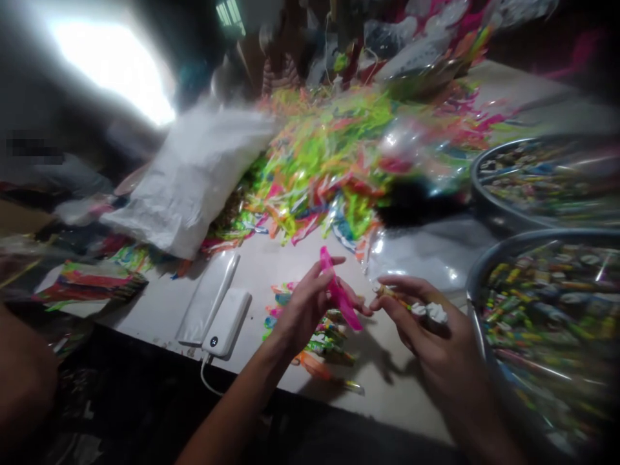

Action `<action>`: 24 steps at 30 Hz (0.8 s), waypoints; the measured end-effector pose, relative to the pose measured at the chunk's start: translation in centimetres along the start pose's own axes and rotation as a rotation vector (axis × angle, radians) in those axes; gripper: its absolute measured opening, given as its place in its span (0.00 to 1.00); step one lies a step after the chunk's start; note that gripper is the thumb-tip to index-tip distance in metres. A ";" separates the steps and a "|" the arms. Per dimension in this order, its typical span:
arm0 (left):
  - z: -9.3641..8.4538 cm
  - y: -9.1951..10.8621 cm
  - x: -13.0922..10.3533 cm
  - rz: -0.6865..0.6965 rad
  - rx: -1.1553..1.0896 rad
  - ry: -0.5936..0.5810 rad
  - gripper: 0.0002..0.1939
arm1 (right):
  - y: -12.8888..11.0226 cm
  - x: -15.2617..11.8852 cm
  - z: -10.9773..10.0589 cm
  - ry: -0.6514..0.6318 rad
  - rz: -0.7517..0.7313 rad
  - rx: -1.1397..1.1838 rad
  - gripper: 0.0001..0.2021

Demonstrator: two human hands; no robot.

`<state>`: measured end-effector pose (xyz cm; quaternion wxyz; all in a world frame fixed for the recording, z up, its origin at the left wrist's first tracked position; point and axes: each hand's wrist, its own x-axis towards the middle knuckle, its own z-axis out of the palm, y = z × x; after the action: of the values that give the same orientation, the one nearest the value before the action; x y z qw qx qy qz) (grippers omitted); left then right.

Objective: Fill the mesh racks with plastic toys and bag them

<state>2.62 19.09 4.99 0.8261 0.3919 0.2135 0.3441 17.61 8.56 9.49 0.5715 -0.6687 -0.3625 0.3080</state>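
Note:
My left hand (314, 294) is closed on a limp, bright pink strip (343, 298) that looks like an uninflated balloon. In my right hand (431, 332) are several thin small tubes; one (398, 296) points out between thumb and forefinger towards the pink strip, and white ends (431, 312) show near the palm. The fingertips of both hands are close together; whether the tube touches the strip I cannot tell. Below my left hand, several colourful limp pieces lie in a row on the table (387, 407), among them an orange one (314, 367) with a tube at its end.
Two round metal basins (477, 310) of small tubes stand at the right. A big heap of colourful limp pieces (334, 161) covers the back, beside a white sack (179, 181). A white power bank (227, 323) with a cable lies left. Someone's arm (24, 368) shows at far left.

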 end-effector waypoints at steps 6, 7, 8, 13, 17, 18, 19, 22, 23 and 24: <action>0.8 -1.1 -1.9 0.172 0.351 0.058 0.14 | -1.0 -0.4 0.8 -0.005 -0.006 -0.029 0.16; 0.9 -0.9 -2.4 0.216 0.502 0.044 0.13 | -1.0 -0.4 0.6 -0.008 -0.022 -0.051 0.15; 0.9 -0.6 -2.8 0.276 0.669 0.034 0.13 | -0.9 -0.3 0.5 -0.017 -0.048 -0.082 0.14; 0.9 0.5 -3.6 0.792 1.369 0.062 0.11 | -0.4 0.2 -0.6 -0.093 -0.207 -0.249 0.12; 0.9 0.9 -3.6 0.946 1.572 0.037 0.11 | -0.6 0.2 -0.7 -0.150 -0.230 -0.268 0.10; 0.9 1.1 -3.6 0.967 1.586 0.021 0.11 | -0.7 0.1 -0.6 -0.150 -0.223 -0.269 0.10; 0.9 1.2 -3.6 0.980 1.590 0.008 0.11 | -0.8 0.1 -0.6 -0.142 -0.211 -0.271 0.10; 0.8 1.4 -3.6 1.003 1.586 0.008 0.09 | -0.9 0.0 -0.5 -0.125 -0.207 -0.283 0.10; 0.8 1.4 -3.5 1.006 1.595 0.016 0.09 | -0.8 0.0 -0.5 -0.138 -0.228 -0.292 0.09; 0.7 1.4 -3.5 1.008 1.610 0.021 0.09 | -0.6 0.0 -0.5 -0.154 -0.258 -0.307 0.08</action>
<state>0.18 16.82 6.84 0.0599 0.8865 0.1995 0.4131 17.96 8.33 10.21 0.4682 -0.6705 -0.5304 0.2234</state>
